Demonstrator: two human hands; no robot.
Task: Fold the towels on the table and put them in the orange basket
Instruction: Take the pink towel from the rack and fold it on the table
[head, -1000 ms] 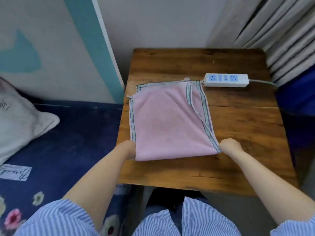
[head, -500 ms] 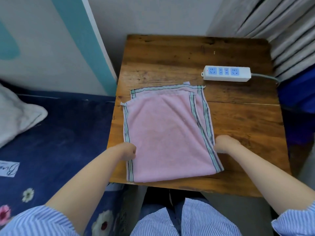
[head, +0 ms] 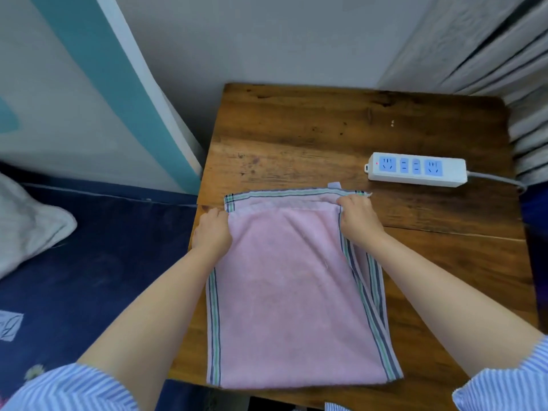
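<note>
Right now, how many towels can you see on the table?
1: a pink striped-edge towel lies folded on the brown wooden table, both hands at its far corners. Another could be hidden elsewhere.

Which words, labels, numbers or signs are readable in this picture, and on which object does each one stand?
No text can be read with certainty.
White label on the dark blue bedding, left edge: dark handwriting-like marks, too blurred and cut off to read.
Small tag at the far edge of the pink towel: no legible print.
Power strip on the table: only blue socket faces and a small red light, no readable brand or number.
</note>
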